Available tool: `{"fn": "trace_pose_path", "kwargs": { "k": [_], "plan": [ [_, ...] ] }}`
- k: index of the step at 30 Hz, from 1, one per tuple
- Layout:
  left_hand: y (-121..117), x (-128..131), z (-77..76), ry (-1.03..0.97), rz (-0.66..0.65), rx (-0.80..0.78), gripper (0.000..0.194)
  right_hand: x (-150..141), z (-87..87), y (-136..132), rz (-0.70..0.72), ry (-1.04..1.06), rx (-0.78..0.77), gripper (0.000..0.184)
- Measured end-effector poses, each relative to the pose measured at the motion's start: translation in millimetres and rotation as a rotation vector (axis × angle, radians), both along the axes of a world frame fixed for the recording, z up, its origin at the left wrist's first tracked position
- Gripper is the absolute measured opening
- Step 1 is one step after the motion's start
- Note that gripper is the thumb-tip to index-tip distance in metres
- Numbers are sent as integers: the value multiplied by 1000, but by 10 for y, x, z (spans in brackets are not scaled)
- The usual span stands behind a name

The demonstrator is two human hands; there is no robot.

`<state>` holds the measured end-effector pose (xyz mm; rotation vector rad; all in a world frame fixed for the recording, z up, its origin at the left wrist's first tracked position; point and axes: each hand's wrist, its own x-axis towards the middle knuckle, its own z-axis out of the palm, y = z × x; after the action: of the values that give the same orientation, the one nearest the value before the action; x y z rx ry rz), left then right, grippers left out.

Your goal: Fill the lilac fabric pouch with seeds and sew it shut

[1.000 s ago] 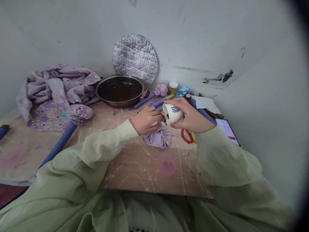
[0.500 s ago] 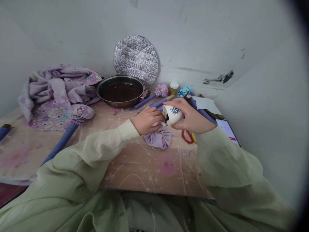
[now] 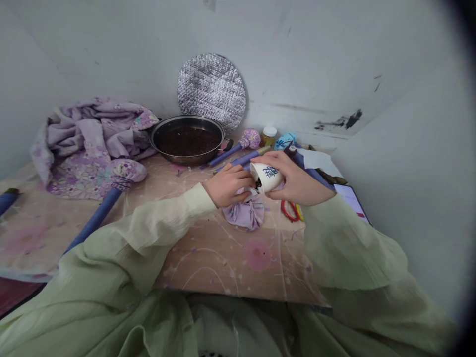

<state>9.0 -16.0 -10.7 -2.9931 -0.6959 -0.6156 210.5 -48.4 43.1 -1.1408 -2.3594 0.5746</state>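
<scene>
At the far left edge of the paint-spattered surface [image 3: 111, 238] lies the end of a blue rod [image 3: 8, 199], and beyond it a crumpled heap of lilac floral cloth [image 3: 85, 151] sits against the white wall [image 3: 316, 64]. In front of the heap, a long blue stick [image 3: 94, 218] ends in a round floral cloth head [image 3: 126, 173]. Further right, a steel pan [image 3: 188, 141] holding dark granules stands before a quilted silver disc [image 3: 211, 89] propped upright against the wall. The left hand [image 3: 227, 186], in a pale green sleeve [image 3: 148, 233], is closed, its fingers curled over the gathered top of a lilac cloth bundle [image 3: 243, 215]. Just beside it, the right hand [image 3: 298, 179] grips a white cup [image 3: 267, 177] with a blue character, tipped on its side with its mouth down at the bundle and dark granules showing at the rim. Behind the hands stand a small jar [image 3: 268, 136] and a blue cloth ball [image 3: 285, 141]. Red-handled scissors [image 3: 289, 210] lie right of the bundle, and a tablet [image 3: 349, 198] sits at the far right corner.
</scene>
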Motion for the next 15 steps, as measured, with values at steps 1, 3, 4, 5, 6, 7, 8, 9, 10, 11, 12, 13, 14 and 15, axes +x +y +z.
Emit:
{"fn": "trace_pose_path", "kwargs": {
  "k": [1,3,4,5,6,7,8,9,10,11,12,13,14,15],
  "plan": [
    [1,0,1,1,-2,-2,23,-2,2,2,5,-3,5,65],
    [2,1,3,5,-3,-2,23,-6,1,7,12,-8,14,64],
    [2,2,2,5,-3,0,23,-7,-1,11,14,-10,15,64],
    [3,3,1,4,-3,3,23,-9,-2,14,16,-13,15,64],
    [4,4,-1,1,-3,7,23,-10,-3,17,18,-16,14,64],
    [4,4,-4,-2,-3,10,23,-11,-3,20,20,-20,14,64],
    [4,5,-6,-4,-4,11,23,-11,-2,22,21,-24,13,64],
    [5,5,-9,-3,-6,8,23,-12,0,23,23,-29,13,63],
    [5,5,-11,-1,-6,4,24,-11,2,23,24,-34,13,63],
    [5,6,-13,1,-6,0,24,-11,4,24,27,-40,11,64],
    [5,6,-14,4,-4,-5,24,-11,6,25,30,-44,11,65],
    [5,6,-15,5,-3,-7,24,-11,7,26,34,-45,13,66],
    [6,6,-17,4,-2,-6,24,-11,8,26,39,-43,14,67],
    [7,6,-18,4,1,-3,24,-13,10,27,44,-40,16,67]
  ]
}}
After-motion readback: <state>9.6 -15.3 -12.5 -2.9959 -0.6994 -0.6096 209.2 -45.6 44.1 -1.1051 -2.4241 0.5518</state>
